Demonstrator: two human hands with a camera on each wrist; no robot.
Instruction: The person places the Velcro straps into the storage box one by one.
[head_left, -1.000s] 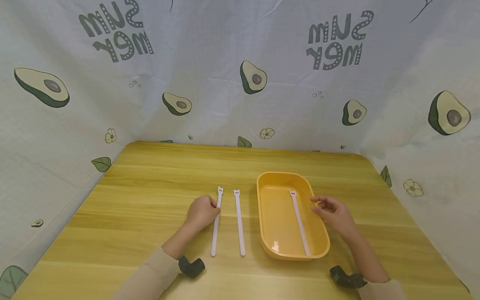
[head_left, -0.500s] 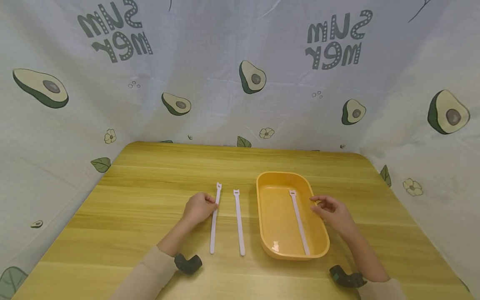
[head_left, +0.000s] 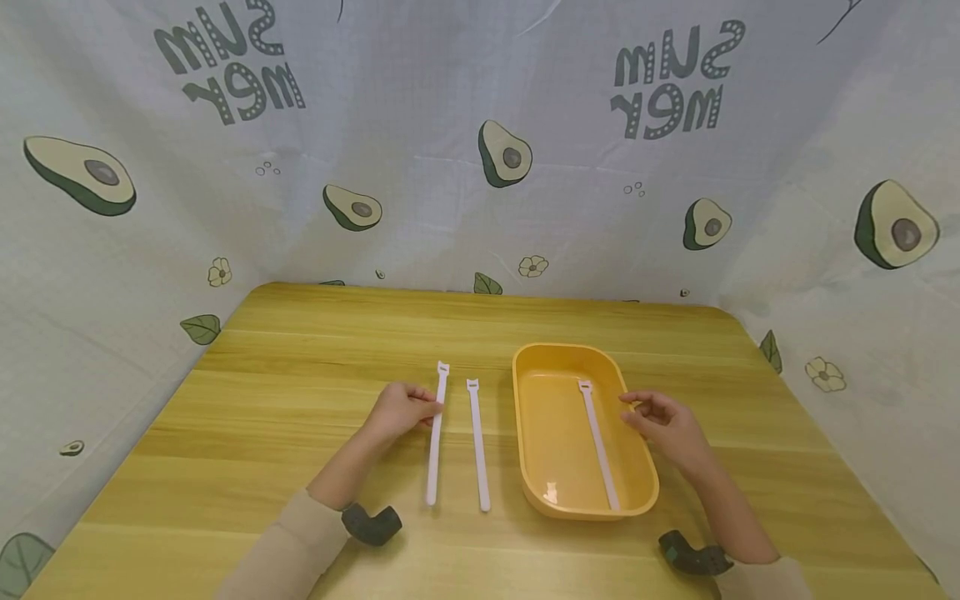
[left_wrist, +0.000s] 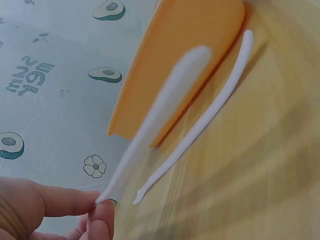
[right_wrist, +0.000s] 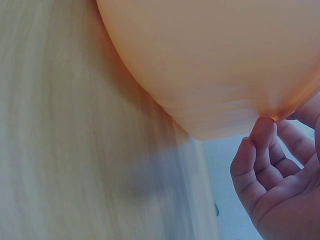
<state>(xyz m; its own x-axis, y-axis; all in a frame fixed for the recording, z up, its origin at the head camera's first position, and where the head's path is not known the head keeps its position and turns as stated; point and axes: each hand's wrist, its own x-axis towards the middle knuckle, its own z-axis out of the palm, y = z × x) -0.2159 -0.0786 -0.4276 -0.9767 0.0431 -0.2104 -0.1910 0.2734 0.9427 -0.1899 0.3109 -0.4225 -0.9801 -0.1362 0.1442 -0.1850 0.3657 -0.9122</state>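
My left hand (head_left: 399,412) pinches a white hook-and-loop cable tie (head_left: 435,454) between thumb and fingers, near its slotted head. In the left wrist view this cable tie (left_wrist: 159,117) is raised over the table, its free end pointing away from the fingers. A second cable tie (head_left: 479,454) lies flat on the table just to its right. A third cable tie (head_left: 597,442) lies lengthwise inside a yellow plastic bin (head_left: 522,454). My right hand (head_left: 672,429) pinches the bin's right rim; the right wrist view shows the fingertips (right_wrist: 263,127) against the outer wall there.
The wood-grain table (head_left: 300,367) carries all of this. Behind and along the sides hangs a white curtain (head_left: 420,100) printed with avocados. A dark curved piece (head_left: 372,527) is worn at the left wrist, and a similar one (head_left: 693,556) at the right.
The left hand has lifted its cable tie off the table, drifting slightly left, and the tie then swung a little right. The right hand and the bin have stayed put.
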